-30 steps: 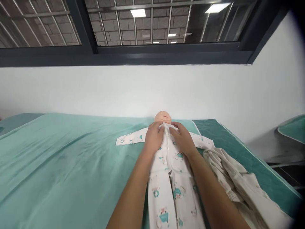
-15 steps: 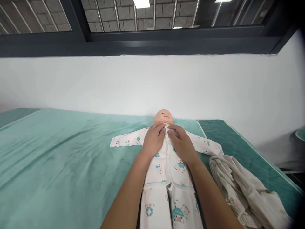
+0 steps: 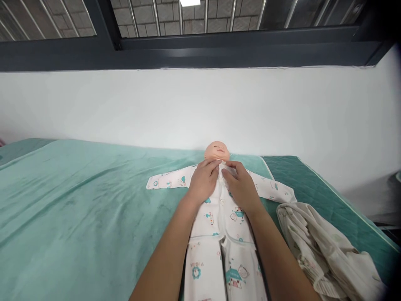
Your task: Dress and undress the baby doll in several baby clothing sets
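Observation:
A baby doll (image 3: pixel 216 150) lies on its back, its head near the wall. It wears a white printed shirt (image 3: pixel 209 217) with its sleeves spread sideways, and matching trousers (image 3: pixel 203 267) below. At the collar, my left hand (image 3: pixel 204 179) has its fingers bent together on the shirt's edge. My right hand (image 3: pixel 240 184) pinches the other side of the collar between thumb and forefinger. The two hands are close together just under the doll's chin. A shirt button (image 3: pixel 222 202) shows lower on the front; the fabric beneath the fingers is mostly hidden.
Crumpled white clothing (image 3: pixel 332 246) lies to the right of the doll. A light green cover (image 3: pixel 94 217) spreads under the doll, with a darker green quilted pad (image 3: pixel 316 188) at the right. Behind are a white wall (image 3: pixel 140 108) and a dark window frame (image 3: pixel 200 52).
The view has shifted slightly. My right forefinger reaches a little nearer the middle of the collar, and both hands stay at the doll's neck.

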Motion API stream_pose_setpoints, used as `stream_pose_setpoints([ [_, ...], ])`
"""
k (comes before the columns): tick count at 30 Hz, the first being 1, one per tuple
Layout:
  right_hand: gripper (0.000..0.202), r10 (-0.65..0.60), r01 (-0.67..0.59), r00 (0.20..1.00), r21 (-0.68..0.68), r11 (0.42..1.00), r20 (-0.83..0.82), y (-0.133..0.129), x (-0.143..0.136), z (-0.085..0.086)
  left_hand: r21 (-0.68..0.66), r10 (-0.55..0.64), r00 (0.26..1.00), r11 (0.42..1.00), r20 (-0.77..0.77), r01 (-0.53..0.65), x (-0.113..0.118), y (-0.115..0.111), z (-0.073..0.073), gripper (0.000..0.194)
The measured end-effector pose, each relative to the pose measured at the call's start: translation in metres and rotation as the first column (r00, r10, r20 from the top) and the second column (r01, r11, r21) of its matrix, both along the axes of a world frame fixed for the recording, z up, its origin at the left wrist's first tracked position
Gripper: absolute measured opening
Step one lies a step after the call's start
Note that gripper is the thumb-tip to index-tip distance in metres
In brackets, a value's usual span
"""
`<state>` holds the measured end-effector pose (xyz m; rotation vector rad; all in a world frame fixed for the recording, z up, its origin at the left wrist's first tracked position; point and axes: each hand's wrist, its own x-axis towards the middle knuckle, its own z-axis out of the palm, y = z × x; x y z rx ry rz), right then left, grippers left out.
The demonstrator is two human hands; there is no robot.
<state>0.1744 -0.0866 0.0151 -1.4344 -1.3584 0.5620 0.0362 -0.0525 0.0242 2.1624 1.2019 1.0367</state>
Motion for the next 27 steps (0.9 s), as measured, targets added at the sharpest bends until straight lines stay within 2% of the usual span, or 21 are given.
stream_pose_setpoints([
  [3,0.03,-0.048,0.044,0.995,-0.048,0.998,-0.084,-0.002,-0.001,0.002,-0.001,-0.013,1.0,1.0,-0.022,0.013,-0.001,-0.001,0.0,0.04],
  [7,0.026,-0.03,0.027,0.993,-0.027,0.999,-0.115,-0.001,0.0,0.001,0.019,-0.024,1.0,1.0,-0.017,0.024,0.0,-0.001,0.0,0.04],
  [12,0.022,-0.03,0.043,0.982,0.067,0.997,-0.184,-0.011,0.002,-0.002,0.096,0.081,0.987,0.991,0.14,-0.095,0.001,-0.008,-0.005,0.025],
  [15,0.019,-0.004,0.023,0.992,0.147,0.989,-0.124,-0.029,0.0,-0.006,0.103,0.115,0.974,0.985,0.194,-0.136,-0.003,-0.021,-0.009,0.018],
  [20,0.017,0.024,-0.036,0.998,0.256,0.966,0.05,-0.05,-0.001,-0.012,0.096,0.085,0.981,0.99,0.172,-0.103,-0.012,-0.044,-0.015,0.022],
  [27,0.021,0.062,-0.074,0.996,0.236,0.969,0.057,-0.051,0.001,-0.014,0.001,0.043,0.978,0.999,0.204,-0.044,-0.016,-0.047,-0.01,0.022],
])
